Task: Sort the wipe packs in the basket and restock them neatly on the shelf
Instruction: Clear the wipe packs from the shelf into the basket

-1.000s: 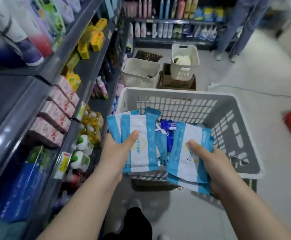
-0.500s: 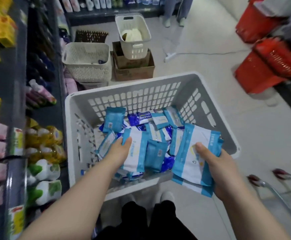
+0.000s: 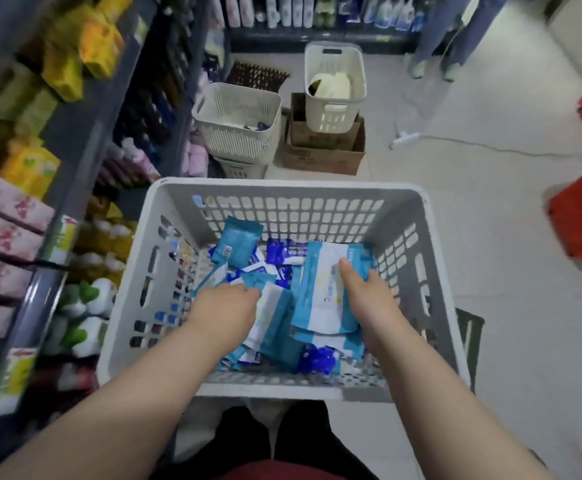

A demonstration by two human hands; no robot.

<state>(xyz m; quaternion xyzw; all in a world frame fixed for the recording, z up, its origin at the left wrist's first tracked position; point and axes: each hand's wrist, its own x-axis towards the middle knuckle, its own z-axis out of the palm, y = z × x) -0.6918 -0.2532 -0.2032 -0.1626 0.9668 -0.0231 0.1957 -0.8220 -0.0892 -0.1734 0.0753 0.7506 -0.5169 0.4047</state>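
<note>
Head view, looking straight down into the grey basket (image 3: pixel 282 187). The wipe packs (image 3: pixel 237 242) lie jumbled on its floor, teal, dark blue and white-striped. The right hand (image 3: pixel 369 299) grips a stack of white-and-blue packs (image 3: pixel 324 306), thumb pressed on top, low inside the basket. The left hand (image 3: pixel 225 313) is down on the pile, fingers bent over a pack (gripping or just touching, I can't tell). The shelf (image 3: pixel 75 140) runs along the left with pink boxes (image 3: pixel 2 216), just beside the basket.
</note>
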